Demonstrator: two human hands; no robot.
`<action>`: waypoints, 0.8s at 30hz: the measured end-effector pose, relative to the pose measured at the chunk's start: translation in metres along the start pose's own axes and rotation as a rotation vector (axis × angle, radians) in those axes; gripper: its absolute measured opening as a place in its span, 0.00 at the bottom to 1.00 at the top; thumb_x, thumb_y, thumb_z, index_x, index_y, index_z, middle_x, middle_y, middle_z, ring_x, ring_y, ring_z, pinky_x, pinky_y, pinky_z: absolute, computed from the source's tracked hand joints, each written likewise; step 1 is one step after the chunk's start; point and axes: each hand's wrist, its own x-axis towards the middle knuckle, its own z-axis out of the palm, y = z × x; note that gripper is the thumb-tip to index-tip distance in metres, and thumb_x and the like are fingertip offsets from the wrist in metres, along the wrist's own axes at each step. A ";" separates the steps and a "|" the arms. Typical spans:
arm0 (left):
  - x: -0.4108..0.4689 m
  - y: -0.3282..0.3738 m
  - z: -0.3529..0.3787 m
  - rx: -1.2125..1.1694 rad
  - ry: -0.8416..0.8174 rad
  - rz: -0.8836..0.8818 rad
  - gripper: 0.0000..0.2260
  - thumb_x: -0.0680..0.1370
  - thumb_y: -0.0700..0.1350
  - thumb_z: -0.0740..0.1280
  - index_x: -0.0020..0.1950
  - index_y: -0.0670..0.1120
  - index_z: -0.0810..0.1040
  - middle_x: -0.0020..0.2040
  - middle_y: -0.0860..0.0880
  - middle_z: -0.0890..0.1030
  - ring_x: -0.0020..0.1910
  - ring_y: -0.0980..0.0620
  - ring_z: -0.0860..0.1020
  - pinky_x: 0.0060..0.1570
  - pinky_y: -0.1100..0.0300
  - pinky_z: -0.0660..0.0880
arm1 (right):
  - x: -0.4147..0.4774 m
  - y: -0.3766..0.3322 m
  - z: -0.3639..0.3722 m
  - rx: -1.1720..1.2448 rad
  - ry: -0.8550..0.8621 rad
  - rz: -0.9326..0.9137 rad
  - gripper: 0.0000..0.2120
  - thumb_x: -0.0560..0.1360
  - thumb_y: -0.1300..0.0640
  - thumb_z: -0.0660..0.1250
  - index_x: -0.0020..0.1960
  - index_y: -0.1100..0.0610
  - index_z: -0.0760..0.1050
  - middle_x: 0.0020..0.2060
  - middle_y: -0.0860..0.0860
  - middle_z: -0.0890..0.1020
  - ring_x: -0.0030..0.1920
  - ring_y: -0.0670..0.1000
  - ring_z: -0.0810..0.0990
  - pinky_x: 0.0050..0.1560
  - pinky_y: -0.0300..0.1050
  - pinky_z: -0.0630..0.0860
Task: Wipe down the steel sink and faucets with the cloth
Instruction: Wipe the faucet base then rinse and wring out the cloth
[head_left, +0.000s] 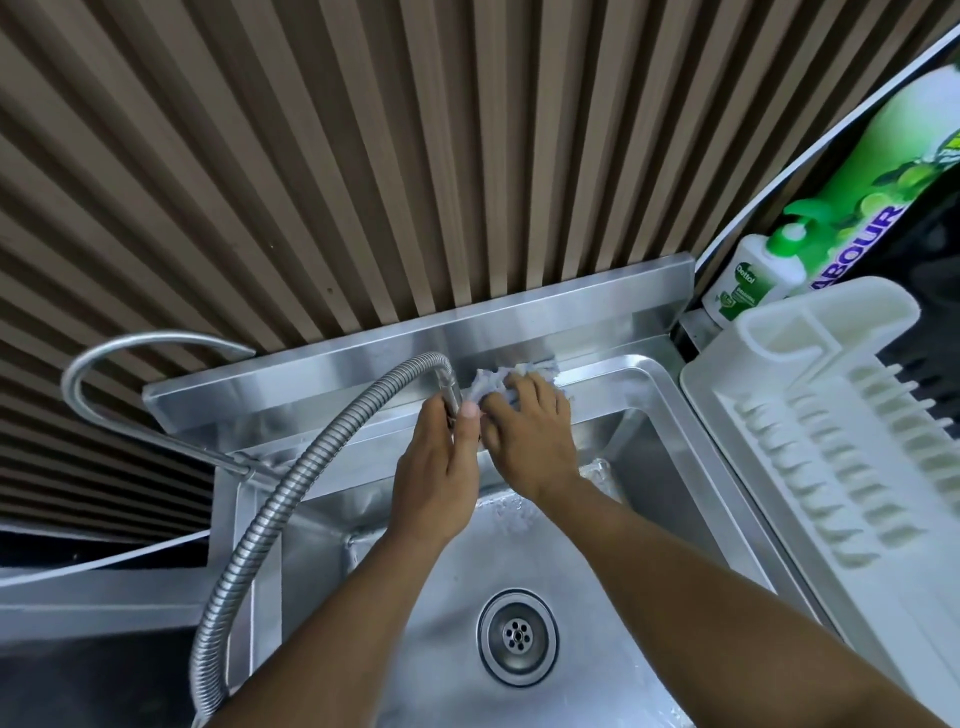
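The steel sink (654, 410) fills the middle of the head view, with its round drain (518, 635) near the bottom. A ribbed flexible faucet hose (270, 512) arcs from the lower left up to a nozzle over the back ledge. My left hand (439, 478) grips that nozzle end between thumb and fingers. My right hand (535, 436) holds a pale grey cloth (491, 379) bunched against the back ledge, right beside the nozzle. A second, thin curved steel faucet (104, 353) loops at the left.
A white plastic dish rack (831, 431) stands on the right of the sink. Behind it are a Dettol soap bottle (743, 283) and a green-labelled bottle (878, 171). A brown slatted wall (363, 156) rises behind the steel backsplash (571, 306).
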 end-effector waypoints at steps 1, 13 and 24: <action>0.001 -0.001 0.000 -0.003 0.002 0.009 0.25 0.75 0.71 0.42 0.52 0.56 0.66 0.47 0.57 0.76 0.47 0.49 0.75 0.47 0.51 0.69 | -0.005 0.007 0.000 0.010 0.000 -0.054 0.10 0.76 0.50 0.65 0.55 0.51 0.77 0.62 0.56 0.77 0.65 0.62 0.72 0.61 0.58 0.68; 0.004 -0.007 0.004 -0.016 0.016 0.029 0.25 0.76 0.71 0.43 0.54 0.55 0.68 0.50 0.57 0.78 0.49 0.53 0.76 0.48 0.52 0.70 | 0.030 0.042 -0.020 -0.048 -0.135 0.735 0.34 0.77 0.50 0.45 0.78 0.68 0.55 0.78 0.67 0.54 0.79 0.66 0.49 0.76 0.67 0.46; 0.004 -0.006 0.005 -0.002 0.041 0.032 0.24 0.76 0.69 0.44 0.51 0.54 0.68 0.48 0.57 0.78 0.46 0.51 0.75 0.45 0.54 0.66 | -0.013 0.003 -0.011 -0.092 -0.280 0.183 0.32 0.81 0.45 0.38 0.82 0.58 0.45 0.81 0.60 0.45 0.80 0.63 0.42 0.77 0.60 0.37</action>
